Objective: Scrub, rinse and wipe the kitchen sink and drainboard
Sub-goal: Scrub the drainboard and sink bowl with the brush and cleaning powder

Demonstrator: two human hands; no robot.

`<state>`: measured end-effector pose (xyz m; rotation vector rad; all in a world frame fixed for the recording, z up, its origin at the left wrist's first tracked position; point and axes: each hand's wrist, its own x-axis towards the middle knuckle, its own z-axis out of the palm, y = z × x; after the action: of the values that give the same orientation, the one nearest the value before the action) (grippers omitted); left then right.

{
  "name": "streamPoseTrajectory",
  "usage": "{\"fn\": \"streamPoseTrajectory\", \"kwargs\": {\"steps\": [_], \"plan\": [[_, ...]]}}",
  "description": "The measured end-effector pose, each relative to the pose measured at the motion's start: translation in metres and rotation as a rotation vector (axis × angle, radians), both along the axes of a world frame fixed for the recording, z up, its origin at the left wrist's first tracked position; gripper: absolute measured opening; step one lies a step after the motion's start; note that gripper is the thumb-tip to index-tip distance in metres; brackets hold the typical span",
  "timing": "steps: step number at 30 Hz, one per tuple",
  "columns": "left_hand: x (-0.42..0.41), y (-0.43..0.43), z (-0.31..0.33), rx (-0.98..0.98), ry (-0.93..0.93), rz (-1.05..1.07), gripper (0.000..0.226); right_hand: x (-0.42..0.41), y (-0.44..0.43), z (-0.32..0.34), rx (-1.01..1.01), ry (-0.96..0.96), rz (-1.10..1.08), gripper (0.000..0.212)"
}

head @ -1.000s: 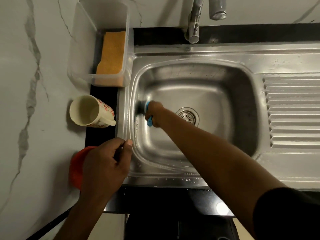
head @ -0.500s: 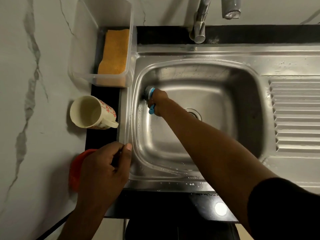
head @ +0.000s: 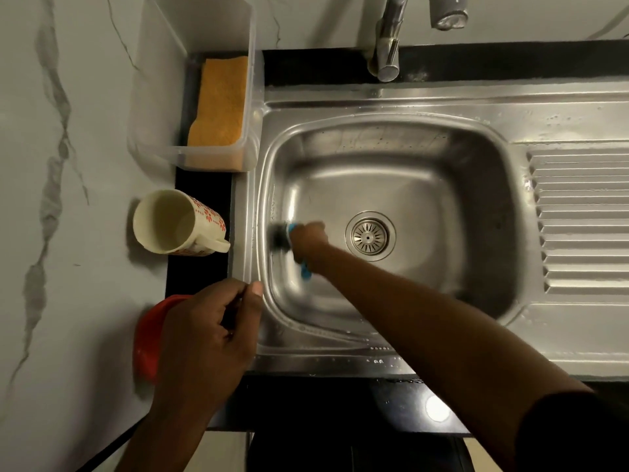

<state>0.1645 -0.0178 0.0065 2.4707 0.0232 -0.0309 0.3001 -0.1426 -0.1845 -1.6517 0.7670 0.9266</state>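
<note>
The sink [head: 391, 158], a stainless steel basin with water drops showing on its rim, is taking up the middle of the view, with its drain [head: 370, 236] lying at the centre of the basin floor. Just left of the drain, the right hand [head: 308, 238] is gripping a scrub brush [head: 282, 237], its fingers curled round the blue handle, and is pressing the dark bristle head against the basin's left wall; the brush is blurred. The forearm is reaching in from the near right of the drain. Well to the right of the drain, the ribbed drainboard [head: 585, 219] is running out of view. Beyond the drain, at the far rim, the faucet [head: 386, 46] is standing with its spout pointing down. To the near left of the drain, the left hand [head: 204, 335] is resting at the sink's edge with fingers curled and the thumb tip touching the rim; whether it is pinching anything cannot be told. It is covering part of a red object [head: 146, 338]. Left of the drain, past the rim, a floral mug [head: 177, 223] is sitting by the strip of dark counter [head: 200, 267]. To the far left of the drain, a clear plastic container [head: 149, 97] is holding an orange sponge [head: 219, 103].
</note>
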Motion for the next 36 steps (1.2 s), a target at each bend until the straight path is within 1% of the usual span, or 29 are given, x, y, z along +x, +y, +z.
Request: {"fn": "streamPoseTrajectory", "kwargs": {"steps": [1, 2, 5, 7, 9, 12, 16, 17, 19, 20, 21, 23, 24, 26, 28, 30, 32, 34, 36], "plan": [[-0.001, 0.001, -0.001, 0.007, 0.001, -0.007, 0.032, 0.017, -0.002, 0.005, 0.036, -0.080, -0.041, 0.048], [-0.003, 0.002, -0.003, 0.008, 0.004, -0.010, 0.032, 0.032, -0.005, 0.008, 0.012, -0.137, -0.029, 0.051], [-0.009, 0.008, -0.008, -0.023, 0.034, 0.027, 0.030, 0.065, -0.011, 0.002, -0.117, -0.241, 0.007, 0.047], [-0.012, 0.012, -0.010, -0.020, 0.031, 0.051, 0.029, 0.062, -0.009, 0.001, -0.169, -0.287, 0.064, 0.046], [-0.015, 0.014, -0.009, 0.022, 0.003, 0.057, 0.032, 0.037, -0.008, -0.008, -0.189, -0.357, 0.190, 0.046], [-0.017, 0.017, -0.010, 0.050, -0.007, 0.075, 0.029, -0.014, -0.020, -0.020, -0.140, -0.434, 0.474, 0.038], [-0.017, 0.019, -0.012, 0.044, -0.004, 0.078, 0.029, -0.057, -0.042, -0.021, -0.045, -0.351, 0.850, 0.037], [-0.016, 0.018, -0.012, 0.039, -0.001, 0.068, 0.030, -0.059, -0.045, -0.019, -0.039, -0.336, 0.921, 0.037], [-0.017, 0.017, -0.012, 0.008, 0.008, 0.055, 0.030, -0.056, -0.048, -0.018, -0.083, -0.379, 1.020, 0.035], [-0.017, 0.016, -0.012, -0.008, 0.010, 0.054, 0.029, -0.052, -0.047, -0.019, -0.119, -0.420, 1.017, 0.035], [-0.018, 0.016, -0.012, -0.016, 0.011, 0.054, 0.029, -0.046, -0.044, -0.020, -0.140, -0.456, 0.949, 0.034], [-0.020, 0.014, -0.013, -0.001, 0.004, 0.053, 0.032, -0.029, -0.035, -0.024, -0.158, -0.494, 0.714, 0.033], [-0.021, 0.013, -0.014, 0.018, -0.004, 0.050, 0.033, -0.018, -0.030, -0.023, -0.165, -0.486, 0.618, 0.034], [-0.023, 0.010, -0.014, 0.056, -0.014, 0.043, 0.033, -0.004, -0.027, -0.023, -0.150, -0.405, 0.536, 0.037], [-0.024, 0.007, -0.011, 0.062, -0.021, 0.040, 0.032, -0.010, -0.033, -0.022, -0.090, -0.290, 0.603, 0.040], [-0.025, 0.003, -0.009, 0.037, -0.013, 0.052, 0.029, -0.034, -0.044, -0.023, -0.027, -0.183, 0.757, 0.040], [-0.025, 0.000, -0.011, 0.006, 0.011, 0.057, 0.032, -0.057, -0.050, -0.027, 0.046, -0.096, 0.790, 0.040], [-0.025, -0.002, -0.011, -0.032, 0.027, 0.062, 0.035, -0.065, -0.053, -0.027, 0.087, -0.082, 0.764, 0.037], [-0.025, -0.005, -0.011, -0.049, 0.031, 0.063, 0.032, -0.062, -0.055, -0.020, 0.127, -0.093, 0.782, 0.028]]}}
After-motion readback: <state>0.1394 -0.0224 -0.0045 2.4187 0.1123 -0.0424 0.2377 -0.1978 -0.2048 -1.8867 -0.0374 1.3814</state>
